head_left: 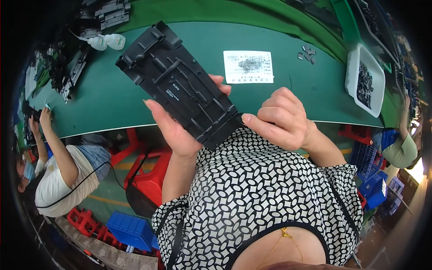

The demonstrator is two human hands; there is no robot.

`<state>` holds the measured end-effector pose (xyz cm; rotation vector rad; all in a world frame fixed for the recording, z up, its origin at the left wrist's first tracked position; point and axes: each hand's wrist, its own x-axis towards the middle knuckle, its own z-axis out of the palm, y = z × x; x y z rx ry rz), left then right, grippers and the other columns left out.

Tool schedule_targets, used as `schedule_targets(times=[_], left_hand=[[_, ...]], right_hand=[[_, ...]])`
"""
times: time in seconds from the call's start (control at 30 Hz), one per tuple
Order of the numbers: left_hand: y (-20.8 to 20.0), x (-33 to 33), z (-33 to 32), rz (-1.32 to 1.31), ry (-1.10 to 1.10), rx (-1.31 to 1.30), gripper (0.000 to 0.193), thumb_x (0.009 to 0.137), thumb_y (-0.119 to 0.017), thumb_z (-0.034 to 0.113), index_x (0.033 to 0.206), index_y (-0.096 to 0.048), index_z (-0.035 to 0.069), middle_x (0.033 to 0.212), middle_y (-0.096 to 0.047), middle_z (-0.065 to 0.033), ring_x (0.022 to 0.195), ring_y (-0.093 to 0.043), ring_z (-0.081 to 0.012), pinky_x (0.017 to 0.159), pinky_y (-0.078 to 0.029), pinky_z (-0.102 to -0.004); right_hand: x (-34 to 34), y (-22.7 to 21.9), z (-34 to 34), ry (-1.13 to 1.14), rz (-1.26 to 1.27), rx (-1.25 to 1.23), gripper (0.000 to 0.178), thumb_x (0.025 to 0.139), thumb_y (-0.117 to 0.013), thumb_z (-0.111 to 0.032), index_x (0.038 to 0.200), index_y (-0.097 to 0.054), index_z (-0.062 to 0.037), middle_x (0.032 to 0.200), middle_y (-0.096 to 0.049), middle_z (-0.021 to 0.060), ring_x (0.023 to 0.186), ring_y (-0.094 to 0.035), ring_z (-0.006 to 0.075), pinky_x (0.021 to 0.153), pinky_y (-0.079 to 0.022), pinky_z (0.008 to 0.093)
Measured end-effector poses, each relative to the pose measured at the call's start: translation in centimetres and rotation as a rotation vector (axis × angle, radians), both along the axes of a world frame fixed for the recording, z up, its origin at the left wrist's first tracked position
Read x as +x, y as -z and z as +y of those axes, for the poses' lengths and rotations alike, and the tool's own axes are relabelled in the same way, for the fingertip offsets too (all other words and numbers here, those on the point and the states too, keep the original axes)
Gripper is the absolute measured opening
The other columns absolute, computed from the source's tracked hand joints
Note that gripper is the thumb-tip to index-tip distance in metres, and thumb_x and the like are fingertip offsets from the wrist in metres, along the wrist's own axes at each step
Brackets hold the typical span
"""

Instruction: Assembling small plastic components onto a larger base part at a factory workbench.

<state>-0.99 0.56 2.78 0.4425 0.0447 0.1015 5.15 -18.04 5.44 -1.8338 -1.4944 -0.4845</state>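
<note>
- My left hand (175,135) grips the part (180,85) from beneath: thumb on its left edge, fingertips round its right edge. Reads as a cradle grip, the wide back taking the weight.
- The part is held up over the near edge of the table (310,101), tilted, far end up-left of my left hand, near end toward my chest. Ribbed face is up to me, probably so I can see the ribs and holes.
- My right hand (283,119) is at the part's near right corner, fingers curled, thumb tip at the edge. Likely the left hand does the holding so the right is free for that corner.
- Loose bits (307,55) lie beyond my right hand, with a white tray (379,107) of small dark pieces further right; looks like placing for easy reach.
- Card (249,67) lies flat ahead of my hands, out from under the part. Two bottles (108,42) are beyond my left hand, off to the left.
- Can't tell if my right fingers pinch anything; the curl hides it.
- Part's underside and most of my left fingers: hidden.
- Dark patch on the card: print or smear, can't say.
- Pile (58,63) far left of my left hand: tangled, partly lost in the dark rim.
</note>
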Motion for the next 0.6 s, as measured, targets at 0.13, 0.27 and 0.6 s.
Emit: schedule_targets(times=[0.13,0.27,0.6], left_hand=[[-0.02,0.0,0.04,0.011,0.011,0.023,0.094,0.083,-0.014,0.075,0.125,-0.042,-0.004,0.113,-0.055,-0.0224,0.099,-0.059,-0.0304,0.083,-0.05,-0.0395],[-0.22,-0.2,-0.03,0.026,0.016,0.008,0.094,0.083,-0.014,0.075,0.125,-0.043,-0.004,0.113,-0.055,-0.0222,0.099,-0.059,-0.0295,0.083,-0.05,-0.039],[-0.2,-0.36,0.0,0.054,0.031,0.038,0.088,0.085,-0.018,0.072,0.13,-0.037,-0.001,0.114,-0.054,-0.0228,0.096,-0.059,-0.0354,0.085,-0.048,-0.0443]], right_hand=[[0.09,-0.05,-0.14,-0.013,-0.066,-0.028,0.023,0.062,-0.067,-0.007,0.084,-0.065,-0.0014,0.075,-0.053,0.0017,0.063,-0.051,0.0151,0.054,-0.036,0.0268],[0.13,0.23,-0.07,-0.024,-0.062,-0.022,0.023,0.062,-0.067,-0.007,0.084,-0.065,-0.0013,0.074,-0.053,0.0015,0.064,-0.051,0.015,0.054,-0.036,0.027],[0.2,0.48,-0.13,-0.057,-0.054,-0.039,0.024,0.061,-0.067,-0.008,0.084,-0.064,-0.001,0.074,-0.053,0.0017,0.064,-0.052,0.0153,0.055,-0.037,0.0274]])
